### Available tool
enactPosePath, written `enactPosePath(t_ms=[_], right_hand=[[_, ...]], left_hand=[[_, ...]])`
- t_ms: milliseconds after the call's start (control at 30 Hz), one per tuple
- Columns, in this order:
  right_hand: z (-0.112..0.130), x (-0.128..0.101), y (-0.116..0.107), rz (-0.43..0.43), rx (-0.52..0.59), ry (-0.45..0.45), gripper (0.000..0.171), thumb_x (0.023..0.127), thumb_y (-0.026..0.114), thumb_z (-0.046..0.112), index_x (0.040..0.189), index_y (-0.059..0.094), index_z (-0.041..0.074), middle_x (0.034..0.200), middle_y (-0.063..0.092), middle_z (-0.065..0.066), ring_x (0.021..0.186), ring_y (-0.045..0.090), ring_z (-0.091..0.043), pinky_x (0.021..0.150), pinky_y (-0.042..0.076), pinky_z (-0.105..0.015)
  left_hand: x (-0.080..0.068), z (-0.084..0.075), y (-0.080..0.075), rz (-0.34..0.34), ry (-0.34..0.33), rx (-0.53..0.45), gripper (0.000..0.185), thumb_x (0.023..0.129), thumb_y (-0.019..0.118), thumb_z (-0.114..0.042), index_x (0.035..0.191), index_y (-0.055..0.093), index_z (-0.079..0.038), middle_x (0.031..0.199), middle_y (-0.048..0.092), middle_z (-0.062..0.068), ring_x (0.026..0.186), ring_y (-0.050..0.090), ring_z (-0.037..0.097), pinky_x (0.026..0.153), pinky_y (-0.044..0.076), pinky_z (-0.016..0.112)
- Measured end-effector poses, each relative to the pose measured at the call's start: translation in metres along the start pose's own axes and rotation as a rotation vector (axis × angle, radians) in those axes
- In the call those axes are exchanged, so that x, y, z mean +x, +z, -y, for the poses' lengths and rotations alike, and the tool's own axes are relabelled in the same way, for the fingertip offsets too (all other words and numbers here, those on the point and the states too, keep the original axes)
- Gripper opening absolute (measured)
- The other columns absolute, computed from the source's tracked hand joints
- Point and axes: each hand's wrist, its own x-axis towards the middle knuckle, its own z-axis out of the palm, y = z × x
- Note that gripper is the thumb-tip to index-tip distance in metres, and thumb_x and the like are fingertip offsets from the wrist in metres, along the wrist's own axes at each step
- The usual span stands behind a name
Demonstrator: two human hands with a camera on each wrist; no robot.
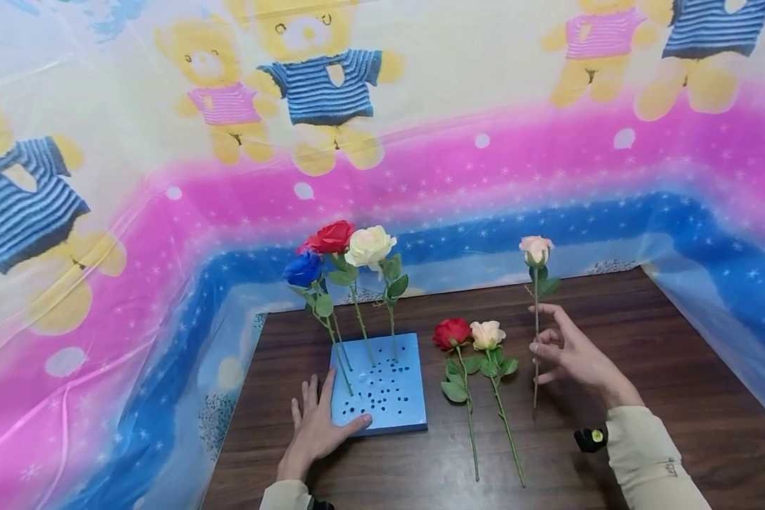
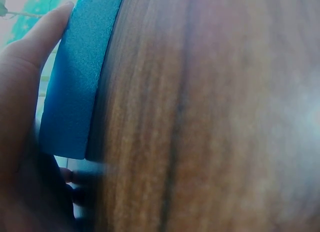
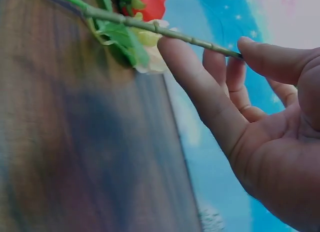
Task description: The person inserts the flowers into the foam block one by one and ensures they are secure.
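My left hand (image 1: 321, 425) is at the left front corner of a blue foam block (image 1: 382, 418) pierced with small holes. Its fingers spread along the left side and the straight thumb lies across the front edge; in the left wrist view the thumb (image 2: 42, 39) touches the block. A blue rose (image 1: 303, 269), red bloom (image 1: 333, 237) and white rose (image 1: 371, 246) rise from stems stuck into it. My right hand (image 1: 574, 354) pinches the stem of a pale pink rose (image 1: 536, 249), upright with its bloom up. In the right wrist view, thumb and fingers meet around the stem (image 3: 165, 32).
Between the block and my right hand, a red rose (image 1: 452, 333) and a peach rose (image 1: 487, 334) lie side by side, stems toward me, on the dark wooden table (image 1: 421, 467). A cloth printed with bears (image 1: 331, 78) hangs behind and at the sides.
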Motion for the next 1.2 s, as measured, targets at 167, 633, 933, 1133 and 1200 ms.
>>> enactPosePath(t_ms=[167,633,933,1133,1200], right_hand=[[0.015,0.012,0.002,-0.040,-0.098,-0.084,0.075,0.111,0.062,-0.006,0.170,0.025,0.022,0.111,0.055,-0.033,0.096,0.072,-0.040,0.069,0.068,-0.059],[0.029,0.029,0.012,-0.088,-0.150,-0.272,0.074,0.112,0.063,-0.003,0.169,0.024,0.025,0.113,0.055,-0.029,0.094,0.071,-0.039,0.072,0.068,-0.061],[0.037,0.043,0.033,-0.092,-0.173,-0.356,0.076,0.111,0.063,-0.005,0.169,0.024,0.025,0.110,0.057,-0.025,0.091,0.067,-0.042,0.068,0.068,-0.057],[0.043,0.055,0.057,-0.064,-0.219,-0.390,0.073,0.110,0.064,-0.005,0.168,0.027,0.022,0.108,0.059,-0.023,0.091,0.066,-0.039,0.064,0.069,-0.045],[0.045,0.058,0.066,-0.060,-0.243,-0.402,0.072,0.110,0.065,-0.003,0.167,0.028,0.021,0.107,0.060,-0.021,0.090,0.067,-0.039,0.065,0.068,-0.041]], left_hand=[[0.001,0.001,0.001,-0.003,0.006,-0.008,0.131,0.085,0.082,-0.078,0.182,0.014,-0.021,0.183,0.005,0.033,0.169,-0.005,0.056,0.127,-0.008,0.082],[0.002,0.004,0.003,0.009,0.002,-0.008,0.131,0.086,0.080,-0.080,0.182,0.011,-0.024,0.183,0.002,0.032,0.170,-0.009,0.054,0.128,-0.011,0.080],[0.001,0.005,0.003,0.002,0.009,-0.014,0.131,0.085,0.080,-0.080,0.182,0.012,-0.024,0.183,0.002,0.032,0.169,-0.007,0.054,0.129,-0.010,0.079],[0.001,0.006,0.005,-0.030,0.029,-0.032,0.133,0.083,0.081,-0.082,0.182,0.015,-0.022,0.182,0.006,0.035,0.169,-0.004,0.057,0.128,-0.009,0.081],[0.001,0.006,0.005,-0.033,0.030,-0.027,0.133,0.083,0.080,-0.082,0.182,0.014,-0.022,0.182,0.006,0.035,0.169,-0.004,0.057,0.128,-0.008,0.081]])
